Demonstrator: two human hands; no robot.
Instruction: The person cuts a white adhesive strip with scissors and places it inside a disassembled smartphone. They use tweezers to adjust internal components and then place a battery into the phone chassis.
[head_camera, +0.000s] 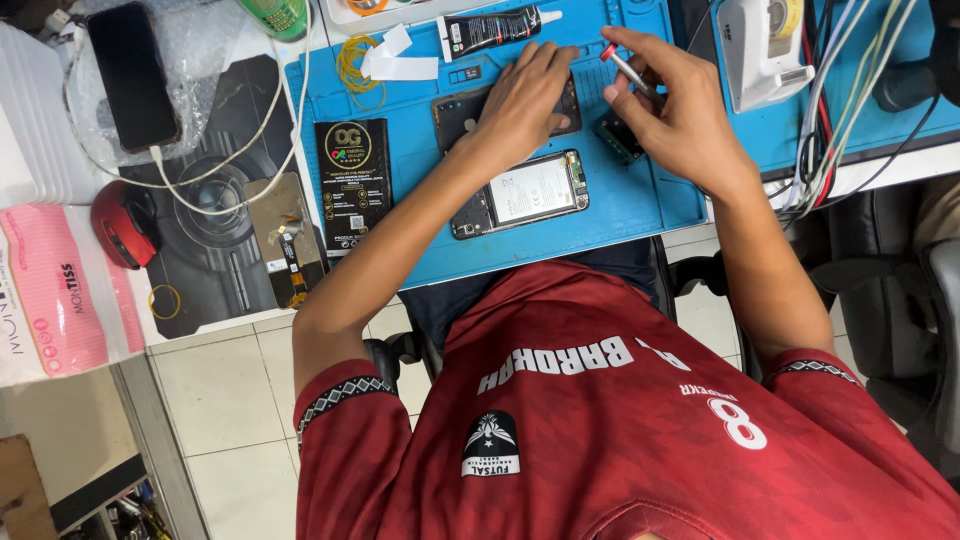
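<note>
Currently my left hand lies flat, fingers spread, on a dark phone back cover; my right hand pinches a red-tipped screwdriver. An opened phone rests just below on the blue mat

You work at a white bench covered by a blue repair mat and a dark mat. On the blue mat lie an opened phone, a black glue tube, yellow rubber bands and a black packet. A black phone lies at the bench's far corner.
</note>
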